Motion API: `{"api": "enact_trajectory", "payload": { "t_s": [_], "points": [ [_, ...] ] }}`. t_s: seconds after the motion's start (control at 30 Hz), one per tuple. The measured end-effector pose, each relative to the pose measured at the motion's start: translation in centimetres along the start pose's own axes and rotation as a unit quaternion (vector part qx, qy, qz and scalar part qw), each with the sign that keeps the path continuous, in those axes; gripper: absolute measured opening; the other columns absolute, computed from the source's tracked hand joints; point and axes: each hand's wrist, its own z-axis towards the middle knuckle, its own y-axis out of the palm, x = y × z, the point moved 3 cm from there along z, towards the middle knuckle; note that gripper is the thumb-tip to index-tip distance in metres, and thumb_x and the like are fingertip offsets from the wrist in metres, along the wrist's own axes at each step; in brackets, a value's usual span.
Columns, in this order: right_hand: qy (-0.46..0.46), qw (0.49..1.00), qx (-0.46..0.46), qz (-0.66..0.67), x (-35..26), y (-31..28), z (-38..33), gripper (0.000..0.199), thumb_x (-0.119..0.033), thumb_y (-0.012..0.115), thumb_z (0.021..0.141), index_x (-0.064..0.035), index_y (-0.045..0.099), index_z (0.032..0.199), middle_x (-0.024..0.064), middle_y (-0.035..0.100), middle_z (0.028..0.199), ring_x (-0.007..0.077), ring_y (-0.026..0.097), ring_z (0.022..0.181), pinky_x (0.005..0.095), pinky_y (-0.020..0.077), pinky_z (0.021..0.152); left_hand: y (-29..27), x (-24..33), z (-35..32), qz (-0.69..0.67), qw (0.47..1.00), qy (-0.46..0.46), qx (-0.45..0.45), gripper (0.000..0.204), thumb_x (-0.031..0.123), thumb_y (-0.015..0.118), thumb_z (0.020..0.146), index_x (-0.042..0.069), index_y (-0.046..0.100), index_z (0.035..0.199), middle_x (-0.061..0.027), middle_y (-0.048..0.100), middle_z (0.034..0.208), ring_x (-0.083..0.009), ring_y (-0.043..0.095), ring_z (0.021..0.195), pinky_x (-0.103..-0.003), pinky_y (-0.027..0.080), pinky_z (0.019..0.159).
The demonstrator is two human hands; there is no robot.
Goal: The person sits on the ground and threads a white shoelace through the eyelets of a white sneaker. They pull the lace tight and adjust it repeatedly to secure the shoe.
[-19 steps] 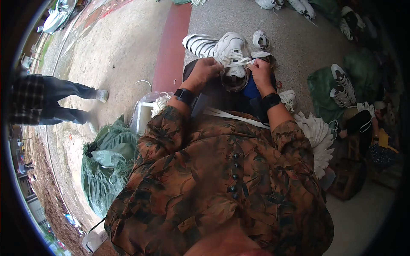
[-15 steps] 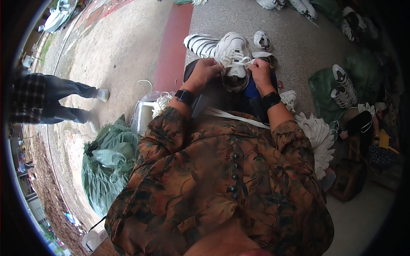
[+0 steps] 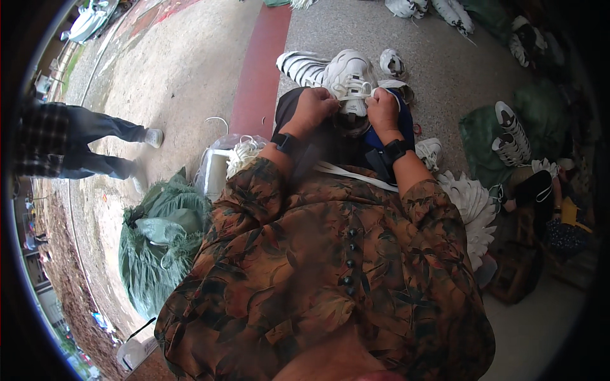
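Note:
A white sneaker (image 3: pixel 348 68) lies over my lap with its toe pointing away from me. Its white shoelace (image 3: pixel 353 89) crosses the tongue between my hands. At the left of the shoe, my left hand (image 3: pixel 314 106) is closed, fingertips pinched by the lace. My right hand (image 3: pixel 383 109) is closed on the other side, pinching the lace near the eyelets. The shoe's heel opening faces me and sits partly in shadow. Just beyond my left hand lies a row of nested white shoes (image 3: pixel 301 67) with dark gaps.
Another white shoe (image 3: pixel 392 63) rests on the ground beyond my right hand. A green mesh sack (image 3: pixel 166 241) and a clear bag holding white laces (image 3: pixel 246 152) are at my left. White shoes pile up (image 3: pixel 467 203) at my right. A person in jeans (image 3: pixel 105 130) stands at far left.
Both hands have shifted slightly; the left moved right, closer to the shoe, and the right drew a little toward it and nearer me. The lace looks drawn in between them.

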Motion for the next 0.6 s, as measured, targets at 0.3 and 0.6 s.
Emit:
{"api": "enact_trajectory", "payload": {
  "t_s": [0.3, 0.6],
  "points": [
    [-0.135, 0.984, 0.006, -0.113, -2.7, -2.0, -2.5, 0.015, -0.017, 0.058, 0.078, -0.0037, 0.057, 0.071, 0.0174, 0.058, 0.067, 0.036, 0.058, 0.066, 0.0445, 0.0466, 0.06, 0.2, -0.2, 1.3, 0.11, 0.987, 0.039, 0.113, 0.018, 0.018, 0.066, 0.071, 0.001, 0.065, 0.073, -0.0125, 0.063, 0.063, -0.0198, 0.062, 0.059, -0.032, 0.047, 0.057],
    [-0.141, 0.981, -0.061, -0.122, -4.1, -1.8, -2.3, 0.01, -0.01, 0.054, 0.077, -0.0023, 0.056, 0.071, 0.0194, 0.058, 0.069, 0.0356, 0.059, 0.068, 0.0446, 0.0466, 0.06, 0.5, -0.1, 1.1, 0.095, 0.989, 0.036, 0.11, 0.017, 0.019, 0.065, 0.071, 0.002, 0.064, 0.072, -0.0118, 0.062, 0.062, -0.0184, 0.06, 0.058, -0.032, 0.047, 0.058]
  ]
}}
